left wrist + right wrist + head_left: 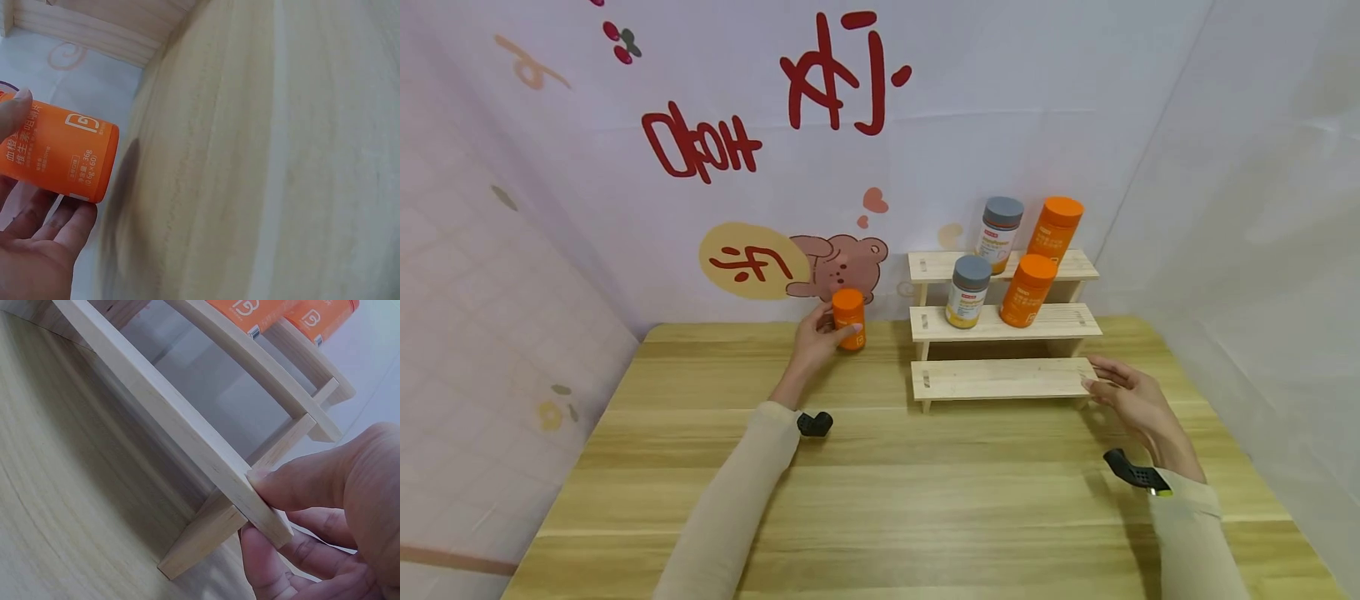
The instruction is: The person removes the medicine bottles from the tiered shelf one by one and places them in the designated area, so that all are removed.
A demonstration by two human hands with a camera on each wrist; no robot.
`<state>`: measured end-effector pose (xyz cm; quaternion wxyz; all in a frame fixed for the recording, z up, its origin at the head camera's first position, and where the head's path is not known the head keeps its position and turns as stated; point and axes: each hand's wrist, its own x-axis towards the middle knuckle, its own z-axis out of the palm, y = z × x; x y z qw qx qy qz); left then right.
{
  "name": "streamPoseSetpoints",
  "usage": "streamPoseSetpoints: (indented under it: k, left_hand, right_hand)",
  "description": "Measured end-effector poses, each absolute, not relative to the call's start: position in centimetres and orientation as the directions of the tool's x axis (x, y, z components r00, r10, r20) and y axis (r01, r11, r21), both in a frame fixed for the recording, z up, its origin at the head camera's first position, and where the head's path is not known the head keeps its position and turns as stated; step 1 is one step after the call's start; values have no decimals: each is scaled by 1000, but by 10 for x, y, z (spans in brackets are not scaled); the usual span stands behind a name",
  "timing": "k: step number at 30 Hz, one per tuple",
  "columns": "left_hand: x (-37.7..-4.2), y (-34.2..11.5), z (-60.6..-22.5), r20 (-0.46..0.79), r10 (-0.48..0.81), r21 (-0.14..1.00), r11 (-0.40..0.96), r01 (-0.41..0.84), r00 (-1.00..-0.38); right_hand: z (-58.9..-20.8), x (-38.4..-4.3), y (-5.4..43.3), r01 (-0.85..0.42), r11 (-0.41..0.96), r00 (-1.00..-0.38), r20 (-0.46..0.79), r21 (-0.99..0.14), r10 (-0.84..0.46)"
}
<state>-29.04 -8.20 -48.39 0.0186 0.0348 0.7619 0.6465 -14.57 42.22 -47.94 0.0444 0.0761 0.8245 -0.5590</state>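
Observation:
My left hand grips an orange bottle by its sides, left of a three-tier wooden stand. In the left wrist view the thumb lies across the printed label of the orange bottle, with the other fingers on the opposite side. With thumb above and fingers below, my right hand pinches the right end of the stand's lowest shelf; the right wrist view shows the same hold on the shelf board. Two grey-lidded bottles and two more orange bottles stand on the middle and top shelves.
The wooden table reaches back to a white cloth wall with red characters and a cartoon bear. Cloth also hangs along both sides. Each wrist carries a small black device.

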Motion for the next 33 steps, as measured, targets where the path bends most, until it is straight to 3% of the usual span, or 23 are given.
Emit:
streamPoseSetpoints:
  k: [18,33]
  left_hand:
    - [-291,-88,-495,17,156,978,202,49,-988]
    - [-307,-99,-457,130,248,980,114,163,-960]
  right_hand:
    - [-479,-147,422,225,385,-974,-200,-895,105]
    - [-477,-149,426,229,357,-973,-217,-906,75]
